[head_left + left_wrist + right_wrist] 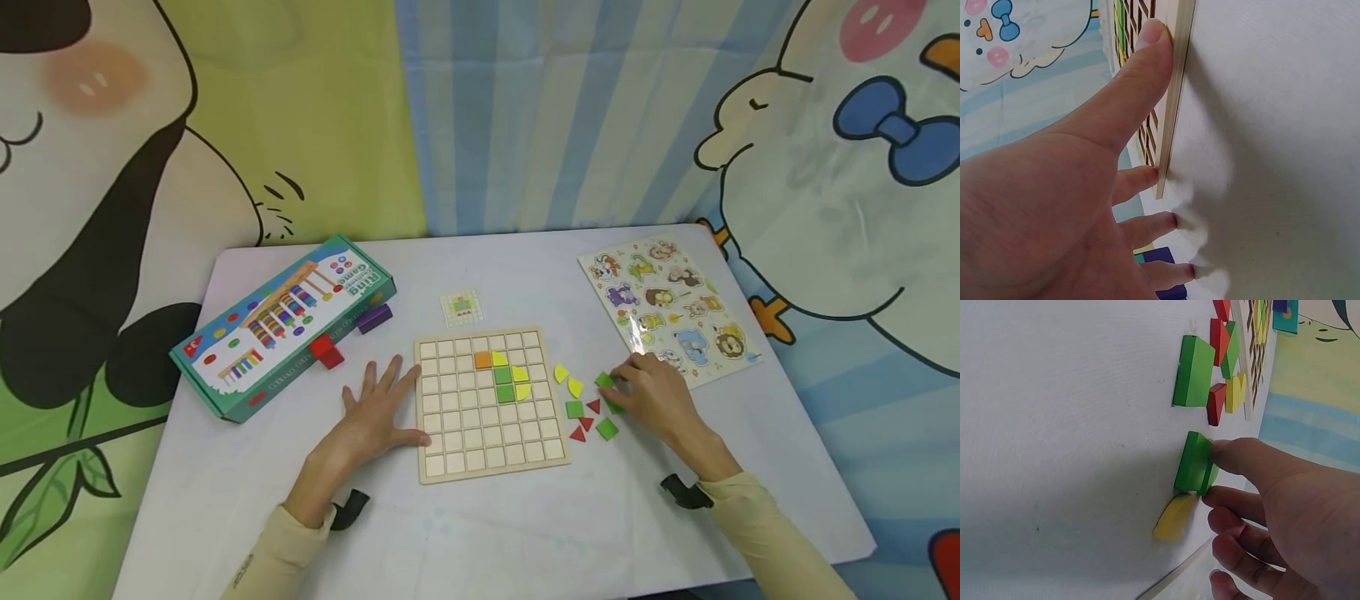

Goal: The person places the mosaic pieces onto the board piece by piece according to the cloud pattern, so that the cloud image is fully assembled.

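A wooden grid board (pixel 452 421) lies on the table. On it are an orange square (pixel 483 360), green squares (pixel 505 393) and yellow rounded pieces (pixel 522 391). My left hand (pixel 372 421) is spread at the board's left side, thumb and forefinger touching its edge. Right of the board, my right hand (pixel 660 400) pinches a green square tile (pixel 1210 477) between thumb and forefinger. Another green tile (pixel 1194 464) lies against it, with a yellow piece (pixel 1175 519) close by. Loose red triangles (pixel 587 424), green squares (pixel 607 429) and yellow pieces (pixel 574 387) lie between board and hand.
A small pattern card (pixel 461 308) sits behind the board. At the left is a green game box (pixel 288 325), with a red block (pixel 327 352) and a purple block (pixel 374 318) beside it. An animal sticker sheet (pixel 667 304) lies at the back right.
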A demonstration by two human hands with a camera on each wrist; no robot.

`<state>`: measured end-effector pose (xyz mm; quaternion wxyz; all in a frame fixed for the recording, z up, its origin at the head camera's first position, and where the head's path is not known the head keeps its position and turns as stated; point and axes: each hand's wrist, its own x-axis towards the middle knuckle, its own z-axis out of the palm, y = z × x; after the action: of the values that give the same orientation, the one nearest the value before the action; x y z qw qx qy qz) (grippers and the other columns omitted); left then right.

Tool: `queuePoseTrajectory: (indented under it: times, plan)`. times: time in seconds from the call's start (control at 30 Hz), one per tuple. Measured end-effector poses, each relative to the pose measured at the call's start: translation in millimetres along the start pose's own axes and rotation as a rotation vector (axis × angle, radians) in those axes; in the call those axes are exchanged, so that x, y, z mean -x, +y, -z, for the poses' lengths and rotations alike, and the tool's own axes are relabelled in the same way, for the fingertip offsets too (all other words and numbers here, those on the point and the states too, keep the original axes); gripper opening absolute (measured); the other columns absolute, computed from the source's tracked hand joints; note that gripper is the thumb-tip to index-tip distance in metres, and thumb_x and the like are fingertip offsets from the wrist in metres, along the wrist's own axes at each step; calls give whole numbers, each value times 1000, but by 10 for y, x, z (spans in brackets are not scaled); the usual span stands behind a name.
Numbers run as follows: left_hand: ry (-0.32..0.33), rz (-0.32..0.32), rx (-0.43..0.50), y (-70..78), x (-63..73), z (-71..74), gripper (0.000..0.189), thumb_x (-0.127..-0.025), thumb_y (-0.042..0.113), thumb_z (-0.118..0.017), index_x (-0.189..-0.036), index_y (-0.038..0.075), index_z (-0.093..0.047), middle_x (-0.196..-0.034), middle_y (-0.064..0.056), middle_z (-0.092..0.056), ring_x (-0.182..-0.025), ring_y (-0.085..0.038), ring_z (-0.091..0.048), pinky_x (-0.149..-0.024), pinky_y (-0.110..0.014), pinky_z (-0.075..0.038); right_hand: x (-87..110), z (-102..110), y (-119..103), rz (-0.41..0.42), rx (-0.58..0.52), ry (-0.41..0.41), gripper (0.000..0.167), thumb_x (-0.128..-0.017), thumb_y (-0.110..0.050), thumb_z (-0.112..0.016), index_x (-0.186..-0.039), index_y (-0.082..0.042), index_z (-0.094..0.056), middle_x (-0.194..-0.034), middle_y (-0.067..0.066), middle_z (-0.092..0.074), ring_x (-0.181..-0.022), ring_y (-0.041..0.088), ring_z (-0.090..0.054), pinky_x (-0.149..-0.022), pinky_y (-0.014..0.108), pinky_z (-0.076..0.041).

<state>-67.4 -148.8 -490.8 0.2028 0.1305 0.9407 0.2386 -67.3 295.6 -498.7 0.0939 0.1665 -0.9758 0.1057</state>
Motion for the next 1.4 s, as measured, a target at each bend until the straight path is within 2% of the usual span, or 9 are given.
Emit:
queuePoseTrajectory:
  times: [0.23,0.37,0.5,0.7,0.83,0.93,1.13,1.4]
  plan:
    - [0,4,1,13,11,26,114,-72,49,-88,-162,17,-26,-170,-21,-7,-151,-59,3,-103,-89,-2,-81,-9,-21,37,-24,27,30,-73,-26,-90,-89,-3,-78,-85,7,-68,-75,25,-62,-58,36,-50]
    - [-6,6,15,9,7,17,114,-72,48,-88,-162,18,-25,-171,-20,-7,-152,-58,5,-104,-88,0,-193,18,-110,77,-70,49,28,-74,-25,-89,-89,-4,-77,-85,7,-69,-73,22,-63,-57,33,-49]
    - [-2,0,24,-12,-7,1,115,-72,48,-88,-163,19,-24,-171,-19,-6,-152,-57,7,-105,-88,0,-385,39,-338,132,-122,30,28,-77,-26,-88,-92,-6,-77,-89,7,-70,-78,21,-64,-61,34,-52]
    - [5,8,20,-26,-21,-4,115,-70,48,-89,-162,19,-27,-171,-18,-7,-152,-56,6,-105,-87,1,-716,-50,-817,249,-153,-32,27,-82,-29,-86,-96,-8,-77,-93,5,-70,-79,17,-59,-67,32,-50]
    - [-2,23,27,-22,-9,-19,115,-70,47,-89,-162,19,-26,-171,-17,-6,-153,-55,7,-106,-87,2,-845,-161,-1109,310,-181,-79,25,-81,-28,-87,-95,-10,-78,-91,3,-67,-78,15,-56,-68,31,-49]
    - [2,18,29,-21,6,-21,115,-70,47,-89,-162,19,-26,-171,-18,-7,-153,-55,7,-106,-87,2,-899,-224,-1241,334,-161,-106,27,-82,-31,-86,-97,-10,-78,-92,1,-65,-80,14,-56,-69,31,-49]
    - [18,4,20,-14,15,-14,114,-71,47,-88,-162,18,-26,-171,-18,-8,-153,-55,6,-106,-87,1,-916,-297,-1305,338,-90,-151,30,-86,-36,-82,-102,-12,-78,-98,0,-66,-86,15,-55,-71,30,-47]
    - [26,12,18,-10,21,-14,114,-70,46,-89,-162,17,-28,-170,-19,-9,-153,-55,5,-106,-87,0,-894,-374,-1301,367,-94,-129,29,-86,-34,-82,-103,-12,-79,-95,0,-65,-81,14,-54,-69,29,-47]
